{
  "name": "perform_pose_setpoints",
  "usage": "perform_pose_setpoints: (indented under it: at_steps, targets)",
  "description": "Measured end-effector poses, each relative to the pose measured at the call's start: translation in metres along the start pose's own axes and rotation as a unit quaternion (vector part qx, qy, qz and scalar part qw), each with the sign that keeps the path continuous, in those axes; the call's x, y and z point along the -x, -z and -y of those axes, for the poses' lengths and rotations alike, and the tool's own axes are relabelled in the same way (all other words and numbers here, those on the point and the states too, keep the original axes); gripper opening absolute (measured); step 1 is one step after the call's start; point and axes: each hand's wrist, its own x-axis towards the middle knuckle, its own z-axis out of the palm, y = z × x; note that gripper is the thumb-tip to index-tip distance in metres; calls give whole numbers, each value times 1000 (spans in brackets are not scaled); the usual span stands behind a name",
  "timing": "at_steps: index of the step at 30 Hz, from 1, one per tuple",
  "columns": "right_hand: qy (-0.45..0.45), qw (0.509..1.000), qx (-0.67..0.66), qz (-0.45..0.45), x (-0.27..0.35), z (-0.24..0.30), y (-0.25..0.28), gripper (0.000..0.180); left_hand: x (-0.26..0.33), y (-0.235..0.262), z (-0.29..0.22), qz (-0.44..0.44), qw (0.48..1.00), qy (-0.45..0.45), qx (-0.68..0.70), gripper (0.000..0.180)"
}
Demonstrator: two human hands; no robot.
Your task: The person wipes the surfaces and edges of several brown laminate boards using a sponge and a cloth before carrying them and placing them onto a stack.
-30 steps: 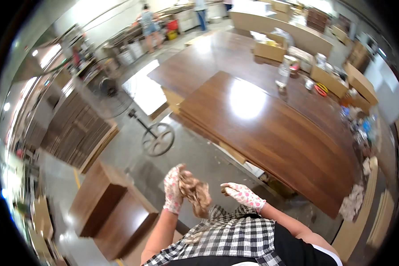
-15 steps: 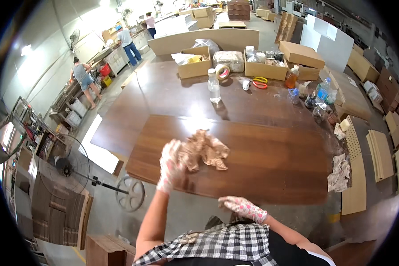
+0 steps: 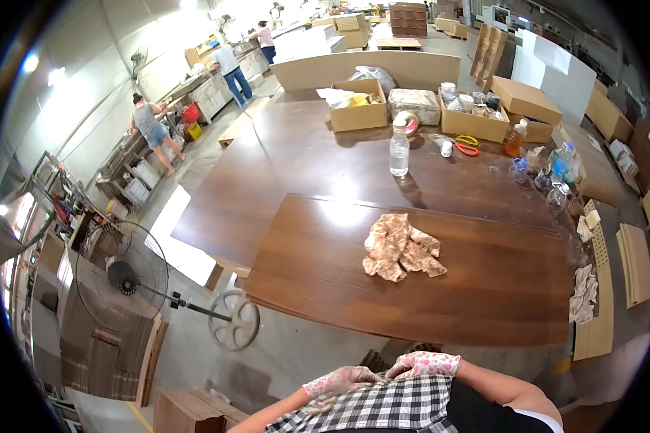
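Note:
Both my hands wear pale gloves with pink spots and meet low in front of me, at the edge of the black-and-white checked garment. My left hand is bent inward, its fingers closed together and their tips hidden against the cloth. Close beside it, my right hand also curls inward, fingertips turned down out of sight. What either holds, if anything, does not show. Beyond them a crumpled brown-stained cloth lies on the glossy dark brown wooden panel, touched by neither hand.
A clear bottle, tape roll and scissors stand or lie farther back. Open cartons line the far side; several bottles sit at the right. A standing fan is at left. Other people work in the background.
My left hand has let go of the crumpled cloth and drawn back to my waist beside the right hand. The right hand has moved slightly down and right. The view has shifted left.

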Motion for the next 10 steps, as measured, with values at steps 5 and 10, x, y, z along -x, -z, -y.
perform_pose_setpoints:
  at_steps: [5,10]
  targets:
    - [-85,995,-42,-22,-5,7,-19,50,11,13,-3,3,962,-40,-271,31]
    - [-155,986,-53,-44,-9,5,-46,47,8,20,-27,92,957,-65,-268,36]
